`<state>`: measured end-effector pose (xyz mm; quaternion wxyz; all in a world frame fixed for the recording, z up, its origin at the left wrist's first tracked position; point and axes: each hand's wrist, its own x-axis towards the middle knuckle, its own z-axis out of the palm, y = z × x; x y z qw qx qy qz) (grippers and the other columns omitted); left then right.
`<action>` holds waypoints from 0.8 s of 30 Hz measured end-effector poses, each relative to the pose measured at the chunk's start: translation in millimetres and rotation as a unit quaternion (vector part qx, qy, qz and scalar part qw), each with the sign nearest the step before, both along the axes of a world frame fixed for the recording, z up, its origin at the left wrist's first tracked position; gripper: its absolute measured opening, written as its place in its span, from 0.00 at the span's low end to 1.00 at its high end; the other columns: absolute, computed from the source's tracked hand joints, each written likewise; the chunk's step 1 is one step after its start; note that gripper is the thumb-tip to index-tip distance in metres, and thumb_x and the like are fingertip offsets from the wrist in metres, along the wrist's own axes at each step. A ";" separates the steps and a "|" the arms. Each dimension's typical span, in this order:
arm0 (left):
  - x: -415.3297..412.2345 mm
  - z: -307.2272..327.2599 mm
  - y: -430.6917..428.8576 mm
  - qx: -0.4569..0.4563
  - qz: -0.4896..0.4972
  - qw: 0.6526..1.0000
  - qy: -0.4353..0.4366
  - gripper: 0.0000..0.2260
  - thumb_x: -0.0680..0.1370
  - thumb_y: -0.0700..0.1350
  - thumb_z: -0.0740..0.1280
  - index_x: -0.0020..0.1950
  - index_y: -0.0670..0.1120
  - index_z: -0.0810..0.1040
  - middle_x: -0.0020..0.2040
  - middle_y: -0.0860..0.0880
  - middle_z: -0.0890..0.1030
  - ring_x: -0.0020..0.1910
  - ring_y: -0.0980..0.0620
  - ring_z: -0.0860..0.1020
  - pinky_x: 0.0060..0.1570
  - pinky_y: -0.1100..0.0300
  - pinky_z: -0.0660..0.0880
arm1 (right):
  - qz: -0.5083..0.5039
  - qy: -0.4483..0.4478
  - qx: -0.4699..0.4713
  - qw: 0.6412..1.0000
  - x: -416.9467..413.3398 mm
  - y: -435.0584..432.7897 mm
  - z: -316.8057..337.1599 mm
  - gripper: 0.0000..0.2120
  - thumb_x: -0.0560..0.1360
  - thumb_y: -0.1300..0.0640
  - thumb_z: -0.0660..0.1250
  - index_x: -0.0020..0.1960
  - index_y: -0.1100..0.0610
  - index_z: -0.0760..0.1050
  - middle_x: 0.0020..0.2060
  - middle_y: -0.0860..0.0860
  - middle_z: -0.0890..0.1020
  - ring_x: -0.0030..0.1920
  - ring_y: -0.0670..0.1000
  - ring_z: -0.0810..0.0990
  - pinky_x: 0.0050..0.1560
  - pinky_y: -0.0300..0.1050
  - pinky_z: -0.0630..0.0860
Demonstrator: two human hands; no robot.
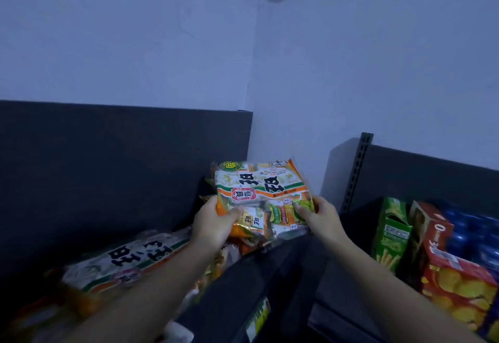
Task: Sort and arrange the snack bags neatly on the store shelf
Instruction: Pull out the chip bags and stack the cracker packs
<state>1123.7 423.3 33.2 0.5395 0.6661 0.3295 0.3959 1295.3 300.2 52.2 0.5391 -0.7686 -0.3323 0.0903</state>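
Note:
I hold an orange, white and green snack bag (260, 190) upside down over the corner of the dark shelf (243, 275). My left hand (216, 221) grips its lower left edge and my right hand (320, 214) grips its lower right edge. Under this bag more bags of the same kind (251, 237) are piled, partly hidden. A larger matching bag (127, 259) lies flat to the left, blurred, with my left forearm crossing over it.
A dark back panel (121, 167) rises behind the shelf. On the right-hand shelf stand a green box (391, 234), a red biscuit box (453, 278) and blue packs (475, 237). A slotted metal upright (357, 172) divides the two shelf units. A price tag (256, 321) sits on the shelf's front edge.

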 end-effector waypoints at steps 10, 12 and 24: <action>94.0 -4.2 65.3 -0.009 0.110 0.989 0.098 0.31 0.68 0.55 0.71 0.67 0.47 0.67 0.64 0.46 0.70 0.64 0.45 0.72 0.64 0.49 0.71 | 0.141 -0.086 -0.079 0.983 132.0 132.7 8.7 0.16 0.76 0.60 0.65 0.63 0.55 0.69 0.57 0.58 0.78 0.51 0.56 0.79 0.53 0.51 0.76; 103.4 -2.4 73.7 0.008 0.093 0.988 0.120 0.44 0.71 0.51 0.72 0.77 0.49 0.46 0.74 0.44 0.53 0.73 0.43 0.58 0.71 0.52 0.60 | 0.135 -0.178 -0.148 0.963 144.4 153.8 6.8 0.24 0.77 0.54 0.64 0.71 0.54 0.63 0.61 0.58 0.75 0.59 0.57 0.76 0.58 0.50 0.73; 122.5 -19.2 130.9 0.032 0.083 0.927 0.363 0.44 0.69 0.72 0.59 0.77 0.55 0.46 0.78 0.52 0.48 0.76 0.44 0.48 0.73 0.42 0.45 | 0.179 -0.407 -0.314 0.839 153.1 225.1 0.3 0.30 0.76 0.33 0.47 0.74 0.45 0.57 0.71 0.55 0.63 0.65 0.62 0.67 0.63 0.55 0.68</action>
